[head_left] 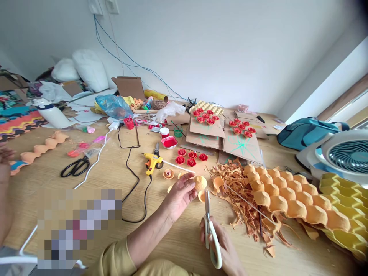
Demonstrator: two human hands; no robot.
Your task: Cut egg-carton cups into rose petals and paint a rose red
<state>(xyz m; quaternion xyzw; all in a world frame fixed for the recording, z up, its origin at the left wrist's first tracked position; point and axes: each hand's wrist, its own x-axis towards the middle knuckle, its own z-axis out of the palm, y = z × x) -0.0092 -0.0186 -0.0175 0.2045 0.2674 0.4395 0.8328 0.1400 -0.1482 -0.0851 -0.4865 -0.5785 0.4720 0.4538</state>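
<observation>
My left hand (179, 195) pinches a pale orange cup cut from an egg carton (200, 183) between thumb and fingers. Just below that cup, my right hand (223, 241) grips white-handled scissors (214, 243), blades pointing up and looking nearly closed. Loose cut cups, one an orange cup (218, 182), lie around the hands. An unpainted carton rose (168, 174) sits left of the cup, with several red roses (192, 155) behind. To the right, a heap of orange trimmings (234, 191) touches an orange egg carton (283, 191).
A yellow glue gun (153, 162) with a black cord lies left of my hands. Behind are a red paint dish (169, 142) and cardboard sheets (243, 147) bearing red roses. Black scissors (75, 166) lie left. A fan (345, 153) stands right. Another person's hand (5, 153) shows far left.
</observation>
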